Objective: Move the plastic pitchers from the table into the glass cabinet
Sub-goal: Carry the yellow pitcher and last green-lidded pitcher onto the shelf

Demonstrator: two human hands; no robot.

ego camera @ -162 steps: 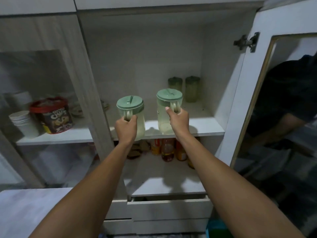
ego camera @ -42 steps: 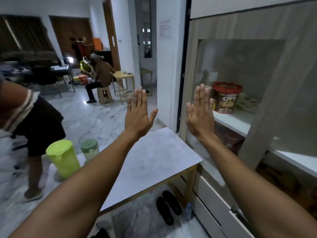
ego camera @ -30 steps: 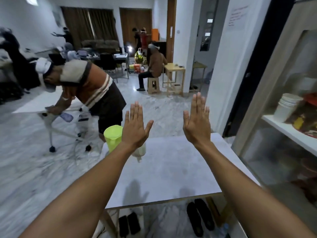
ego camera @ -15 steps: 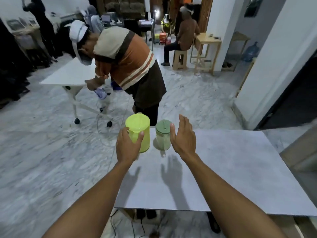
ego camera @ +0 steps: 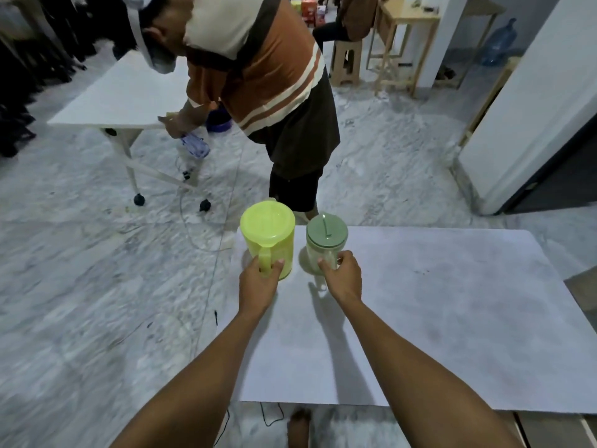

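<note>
Now that both hands have closed, left fingers (ego camera: 278, 262) grip the yellow pitcher (ego camera: 269, 238), right fingers (ego camera: 321, 262) the green pitcher (ego camera: 326, 243); lifting comes next.

Single head-mounted wide-angle view, looking forward and steeply down over the table (ego camera: 452, 318), which fills the lower right of the frame; floor (ego camera: 80, 286) at left, near range.

A shared indoor workroom in a house-like building — pale marble floor (ego camera: 80, 286), a white table (ego camera: 436, 318) in front, a folding table on casters (ego camera: 122, 95) behind it, where a person in a striped shirt (ego camera: 258, 69) bends over. Further back stand wooden stools (ego camera: 347, 61) and a blue water jug (ego camera: 499, 40) — plain, lived-in furnishings.
</note>
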